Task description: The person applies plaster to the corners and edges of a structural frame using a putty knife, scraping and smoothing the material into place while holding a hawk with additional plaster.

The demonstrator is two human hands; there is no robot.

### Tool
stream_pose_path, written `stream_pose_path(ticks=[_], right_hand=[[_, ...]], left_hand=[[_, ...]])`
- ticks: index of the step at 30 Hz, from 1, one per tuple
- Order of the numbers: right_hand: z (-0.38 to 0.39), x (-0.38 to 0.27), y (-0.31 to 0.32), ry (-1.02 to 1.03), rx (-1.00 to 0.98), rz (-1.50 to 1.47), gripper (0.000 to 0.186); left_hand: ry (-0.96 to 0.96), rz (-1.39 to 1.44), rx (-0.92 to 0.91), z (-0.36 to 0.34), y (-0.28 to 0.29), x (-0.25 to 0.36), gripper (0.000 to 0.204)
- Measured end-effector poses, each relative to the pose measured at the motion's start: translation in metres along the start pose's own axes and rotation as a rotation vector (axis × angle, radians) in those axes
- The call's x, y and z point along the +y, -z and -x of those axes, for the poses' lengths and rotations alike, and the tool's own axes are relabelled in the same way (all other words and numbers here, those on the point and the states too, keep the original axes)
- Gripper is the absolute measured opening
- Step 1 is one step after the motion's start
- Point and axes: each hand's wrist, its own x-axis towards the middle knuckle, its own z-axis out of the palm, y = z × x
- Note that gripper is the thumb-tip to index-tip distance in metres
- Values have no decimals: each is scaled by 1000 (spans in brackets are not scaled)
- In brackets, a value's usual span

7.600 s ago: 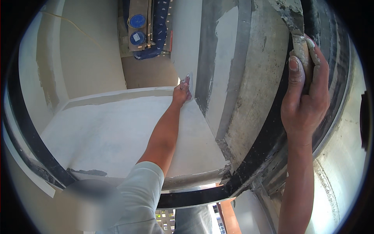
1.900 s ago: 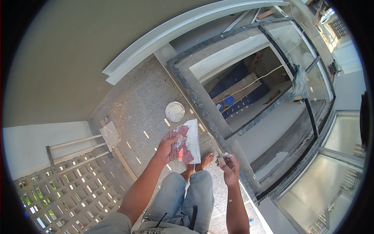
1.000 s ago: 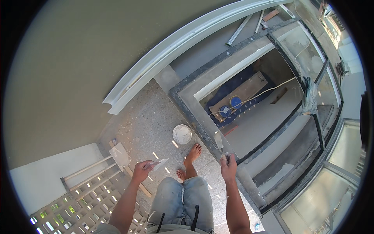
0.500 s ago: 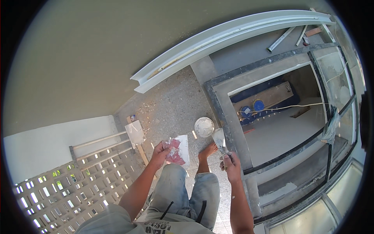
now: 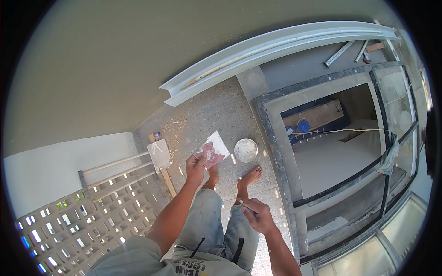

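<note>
My left hand (image 5: 197, 166) grips one edge of a flat reddish plate (image 5: 220, 146) smeared with white putty, held out over the floor in front of my knees. My right hand (image 5: 258, 216) is closed near my right thigh around a putty knife (image 5: 241, 202). Only a thin part of that knife shows, since it is seen nearly edge-on. A round white bucket (image 5: 246, 150) with white putty in it stands on the floor just beyond my right foot, apart from both hands.
A long white metal channel (image 5: 276, 48) runs along the wall at the back. To the right is a dark metal frame (image 5: 271, 138) around an opening, with blue containers (image 5: 302, 125) seen through it. A small rack with a white board (image 5: 159, 154) is at the left.
The plate has moved up and right, its putty-covered side turning with it. My right hand has come down and left, and the knife's broad blade has turned out of plain sight.
</note>
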Motion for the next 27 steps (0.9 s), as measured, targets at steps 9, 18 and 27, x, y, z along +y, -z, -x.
stream_pose_path(ticks=[9, 18, 27], right_hand=[[-13, -75, 47, -169, 296, 374, 30], [-22, -87, 25, -151, 205, 635, 27], [-30, -94, 72, -75, 285, 713, 26]], left_hand=[[-982, -1100, -648, -18, 24, 115, 35], [-1142, -1176, -729, 1, 0, 123, 33], [-1313, -917, -982, 28, -65, 120, 24]])
